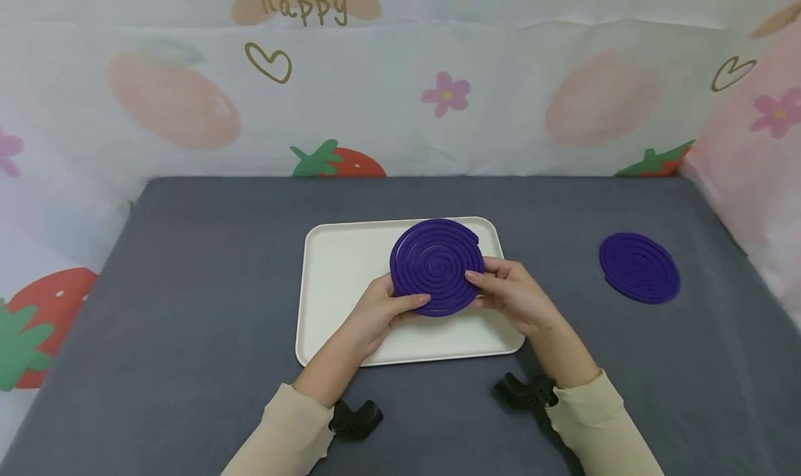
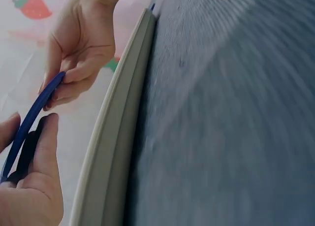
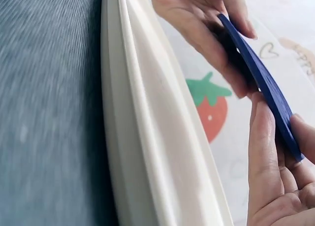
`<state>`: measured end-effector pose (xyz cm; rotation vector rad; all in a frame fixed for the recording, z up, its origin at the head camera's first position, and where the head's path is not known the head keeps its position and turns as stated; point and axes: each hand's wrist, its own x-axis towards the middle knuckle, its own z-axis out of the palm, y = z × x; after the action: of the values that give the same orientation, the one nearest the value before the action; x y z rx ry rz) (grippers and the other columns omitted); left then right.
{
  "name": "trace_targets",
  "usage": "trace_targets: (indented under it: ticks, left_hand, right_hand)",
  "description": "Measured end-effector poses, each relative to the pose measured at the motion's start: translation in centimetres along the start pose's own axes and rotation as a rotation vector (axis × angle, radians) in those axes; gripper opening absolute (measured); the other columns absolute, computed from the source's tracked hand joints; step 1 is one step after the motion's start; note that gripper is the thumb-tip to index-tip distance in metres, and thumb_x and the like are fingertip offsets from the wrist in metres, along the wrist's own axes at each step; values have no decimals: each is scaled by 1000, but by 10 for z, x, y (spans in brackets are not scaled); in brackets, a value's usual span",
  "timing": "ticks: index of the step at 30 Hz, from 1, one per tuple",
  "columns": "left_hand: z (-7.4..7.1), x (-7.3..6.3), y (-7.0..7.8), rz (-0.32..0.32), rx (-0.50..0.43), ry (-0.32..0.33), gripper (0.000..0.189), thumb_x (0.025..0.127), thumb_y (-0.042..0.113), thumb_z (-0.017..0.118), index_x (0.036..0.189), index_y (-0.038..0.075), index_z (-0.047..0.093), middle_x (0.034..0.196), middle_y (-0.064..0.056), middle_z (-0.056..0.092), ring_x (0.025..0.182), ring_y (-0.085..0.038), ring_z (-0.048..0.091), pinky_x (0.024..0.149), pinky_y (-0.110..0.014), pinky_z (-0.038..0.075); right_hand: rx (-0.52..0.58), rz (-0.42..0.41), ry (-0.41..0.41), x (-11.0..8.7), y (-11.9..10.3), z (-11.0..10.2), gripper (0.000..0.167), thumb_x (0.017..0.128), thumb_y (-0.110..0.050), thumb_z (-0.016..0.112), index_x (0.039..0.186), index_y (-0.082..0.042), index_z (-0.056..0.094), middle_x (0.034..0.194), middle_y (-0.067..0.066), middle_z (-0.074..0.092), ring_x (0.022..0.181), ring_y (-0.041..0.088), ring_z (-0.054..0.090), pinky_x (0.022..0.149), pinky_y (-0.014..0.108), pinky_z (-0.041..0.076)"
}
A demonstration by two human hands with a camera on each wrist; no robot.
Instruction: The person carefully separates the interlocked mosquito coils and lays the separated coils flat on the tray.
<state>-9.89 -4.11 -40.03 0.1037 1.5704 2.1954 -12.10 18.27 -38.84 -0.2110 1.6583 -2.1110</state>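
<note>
A purple spiral disc [image 1: 437,264], thin and round, is held up over the cream tray [image 1: 338,253]. My left hand [image 1: 380,314] grips its lower left edge, thumb on the face and fingers behind. On the right edge my right hand [image 1: 516,295] pinches it the same way. Both wrist views catch the disc [image 2: 34,113] nearly edge-on, slightly bowed and above the tray; a dark shape [image 3: 236,53] shows at its underside, and I cannot tell what it is. To the right, a second purple spiral disc [image 1: 640,268] lies flat on the table.
The tray rests on a dark grey tabletop [image 1: 188,288], its raised rim all round. A patterned cloth [image 1: 388,101] with strawberries and flowers hangs behind and at the sides. Black wrist cameras [image 1: 357,420] sit below both wrists, close over the table.
</note>
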Motion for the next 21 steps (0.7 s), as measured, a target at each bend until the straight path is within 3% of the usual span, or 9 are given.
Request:
trace_targets:
  ticks: [5, 12, 21]
  left_hand:
    - [-14, -8, 2, 43, 11, -26, 62, 85, -9, 59, 141, -2, 35, 132, -22, 50, 109, -18, 57, 91, -31, 49]
    - [-23, -13, -3, 91, -133, 0, 59, 88, -12, 51, 142, -4, 31, 127, -14, 53, 106, -14, 59, 94, -32, 48]
    - [-27, -11, -5, 43, -191, 13, 56, 91, -13, 46, 143, -5, 28, 135, -24, 45, 106, -15, 59, 90, -31, 50]
  right_hand:
    - [34, 11, 4, 12, 3, 13, 23, 97, 0, 49, 115, -3, 61, 94, 6, 70, 80, 16, 68, 69, 26, 57]
    - [98, 21, 34, 20, 8, 29, 20, 97, 2, 47, 111, -3, 61, 90, 6, 70, 78, 16, 69, 68, 26, 57]
    - [154, 30, 23, 23, 12, 25, 28, 97, 3, 43, 101, -10, 67, 90, 5, 70, 80, 14, 68, 71, 27, 57]
